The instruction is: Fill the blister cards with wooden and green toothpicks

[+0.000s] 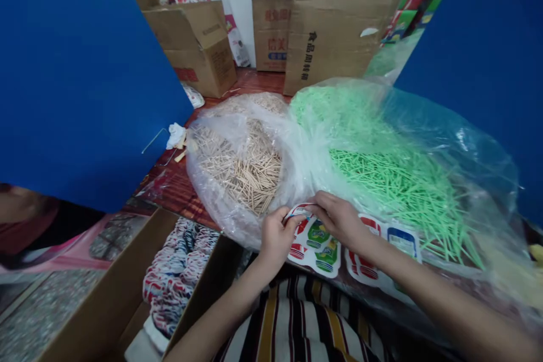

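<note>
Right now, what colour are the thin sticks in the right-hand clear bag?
The thin sticks are bright green (head view).

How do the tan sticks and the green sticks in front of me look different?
The tan sticks look shorter; the green sticks look longer. The tan sticks form a compact heap, the green sticks a wider spread. The tan sticks lie to the left, the green sticks to the right. Both are thin, loose and in clear plastic.

Soft, dimmish light puts small glints on the clear bag; wide-angle stretching distorts the edges.
</note>
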`<move>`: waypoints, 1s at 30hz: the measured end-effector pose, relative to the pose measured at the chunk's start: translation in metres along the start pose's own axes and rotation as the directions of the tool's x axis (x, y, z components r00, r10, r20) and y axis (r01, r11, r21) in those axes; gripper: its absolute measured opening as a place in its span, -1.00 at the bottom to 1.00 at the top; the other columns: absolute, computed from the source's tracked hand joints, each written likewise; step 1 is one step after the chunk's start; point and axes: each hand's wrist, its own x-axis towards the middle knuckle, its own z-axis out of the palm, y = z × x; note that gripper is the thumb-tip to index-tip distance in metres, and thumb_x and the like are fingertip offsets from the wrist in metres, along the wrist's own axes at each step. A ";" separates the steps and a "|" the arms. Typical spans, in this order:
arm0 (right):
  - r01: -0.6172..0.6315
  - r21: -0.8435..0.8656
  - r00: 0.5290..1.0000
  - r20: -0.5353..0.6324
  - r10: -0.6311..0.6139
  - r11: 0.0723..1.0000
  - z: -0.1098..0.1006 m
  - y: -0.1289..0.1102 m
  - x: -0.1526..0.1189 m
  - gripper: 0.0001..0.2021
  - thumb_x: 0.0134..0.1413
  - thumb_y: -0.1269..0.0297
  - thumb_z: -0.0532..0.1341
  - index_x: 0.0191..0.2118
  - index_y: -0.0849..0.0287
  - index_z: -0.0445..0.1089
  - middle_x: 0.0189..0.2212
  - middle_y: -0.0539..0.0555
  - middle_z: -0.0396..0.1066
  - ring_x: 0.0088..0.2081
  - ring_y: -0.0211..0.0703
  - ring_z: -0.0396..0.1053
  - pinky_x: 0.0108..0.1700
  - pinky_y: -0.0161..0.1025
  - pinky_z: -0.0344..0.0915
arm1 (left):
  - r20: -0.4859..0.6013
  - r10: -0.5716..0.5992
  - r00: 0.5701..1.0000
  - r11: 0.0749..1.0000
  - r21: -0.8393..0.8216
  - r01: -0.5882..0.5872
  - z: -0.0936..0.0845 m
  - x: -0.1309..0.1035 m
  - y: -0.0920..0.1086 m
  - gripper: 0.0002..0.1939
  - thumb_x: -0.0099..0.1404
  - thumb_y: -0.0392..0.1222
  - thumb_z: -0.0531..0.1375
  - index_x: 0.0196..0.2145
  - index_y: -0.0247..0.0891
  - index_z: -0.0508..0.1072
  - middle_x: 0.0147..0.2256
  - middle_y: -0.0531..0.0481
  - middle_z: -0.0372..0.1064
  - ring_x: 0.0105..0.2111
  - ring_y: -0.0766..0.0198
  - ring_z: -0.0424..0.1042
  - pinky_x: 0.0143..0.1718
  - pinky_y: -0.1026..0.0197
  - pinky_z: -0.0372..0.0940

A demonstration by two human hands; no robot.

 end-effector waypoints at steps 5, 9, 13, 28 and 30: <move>-0.079 -0.001 0.995 0.059 0.079 0.997 -0.003 -0.009 0.018 -0.69 0.23 0.13 0.03 -0.46 0.15 0.30 -0.53 0.03 0.33 -0.47 -0.20 0.30 -0.42 -0.29 0.17 | 0.012 -0.059 0.998 0.988 -0.143 0.060 -0.002 0.001 -0.006 -0.72 0.26 -0.05 0.07 -0.50 -0.24 0.39 -0.60 0.08 0.26 -0.56 0.31 0.21 -0.51 0.30 0.12; -0.163 0.204 0.974 0.189 0.125 0.965 -0.006 -0.010 0.049 -0.65 0.22 0.02 0.00 -0.36 0.16 0.37 -0.51 0.01 0.39 -0.47 -0.21 0.32 -0.42 -0.31 0.19 | -0.039 -0.061 0.997 0.996 -0.061 0.058 -0.018 -0.003 -0.012 -0.76 0.26 -0.10 0.07 -0.49 -0.23 0.39 -0.55 0.05 0.33 -0.50 0.27 0.26 -0.45 0.30 0.16; -0.115 0.092 0.979 0.182 0.097 0.989 0.015 -0.006 0.104 -0.58 0.25 0.05 -0.06 -0.40 0.22 0.40 -0.48 0.05 0.42 -0.42 -0.21 0.34 -0.37 -0.32 0.20 | -0.030 -0.032 0.999 0.996 0.081 0.034 -0.040 -0.011 -0.014 -0.78 0.29 -0.15 0.03 -0.47 -0.22 0.34 -0.52 0.03 0.34 -0.48 0.25 0.28 -0.42 0.28 0.15; -0.112 -0.374 0.863 0.423 0.277 0.921 0.105 -0.027 0.192 -0.73 -0.02 0.31 0.18 -0.26 0.38 0.51 -0.28 0.31 0.50 -0.26 -0.04 0.44 -0.28 -0.29 0.25 | -0.189 -0.086 0.978 0.986 0.125 0.111 -0.077 -0.016 -0.025 -0.85 0.32 -0.16 0.00 -0.40 -0.22 0.25 -0.49 0.06 0.31 -0.48 0.29 0.27 -0.41 0.29 0.13; -0.093 -0.363 0.866 0.430 0.255 0.927 0.104 -0.022 0.190 -0.76 0.00 0.35 0.15 -0.28 0.33 0.51 -0.30 0.25 0.52 -0.26 -0.09 0.44 -0.27 -0.32 0.23 | -0.185 -0.101 0.977 0.992 0.059 0.114 -0.079 -0.015 -0.027 -0.82 0.32 -0.13 0.01 -0.41 -0.23 0.26 -0.50 0.07 0.29 -0.49 0.31 0.26 -0.43 0.31 0.13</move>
